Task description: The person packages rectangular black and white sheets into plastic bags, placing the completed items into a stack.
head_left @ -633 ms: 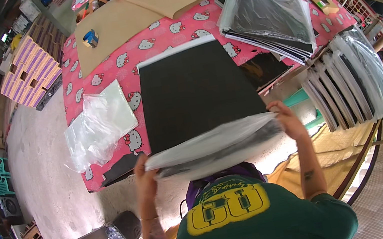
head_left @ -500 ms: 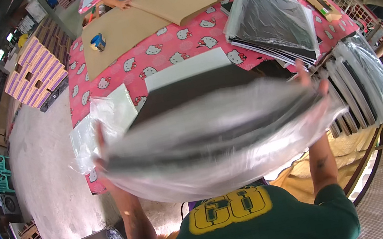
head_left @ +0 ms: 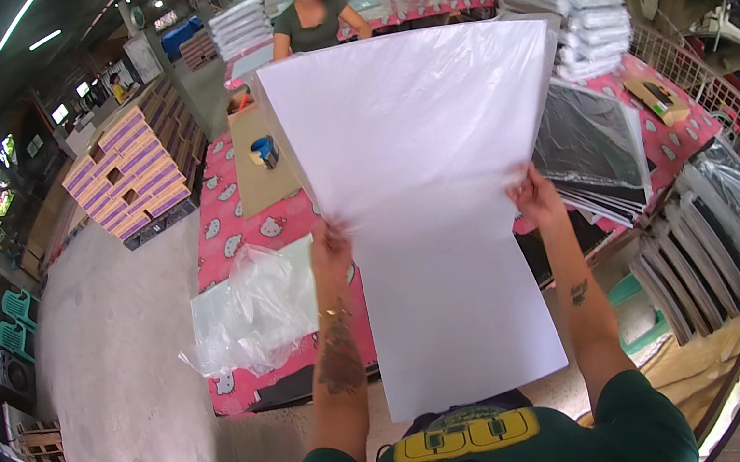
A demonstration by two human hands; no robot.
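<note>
Both hands hold up a large clear plastic bag (head_left: 414, 116) with a wide white sheet showing through it. My left hand (head_left: 329, 246) pinches its left edge, and my right hand (head_left: 535, 197) grips the right edge at about the same height. Below my hands a smooth white sheet (head_left: 460, 314) hangs toward my body; whether it is the same sheet or a second one I cannot tell. To the left, crumpled clear plastic (head_left: 254, 299) lies over a pale sheet on the pink patterned table (head_left: 217, 222).
On the right lie dark plastic-covered panels (head_left: 584, 136), with more wrapped panels (head_left: 695, 245) standing below. Far right is a stack of wrapped packs (head_left: 589, 18). A tape roll (head_left: 264, 151) sits on brown paper (head_left: 258, 191). A co-worker (head_left: 314, 15) stands across; stacked cartons (head_left: 129, 164) are left.
The plastic-covered load, blurred and low with dark surfaces earlier, is now raised and shows white. My hands are closer together. The view has tilted up, bringing in more of the background.
</note>
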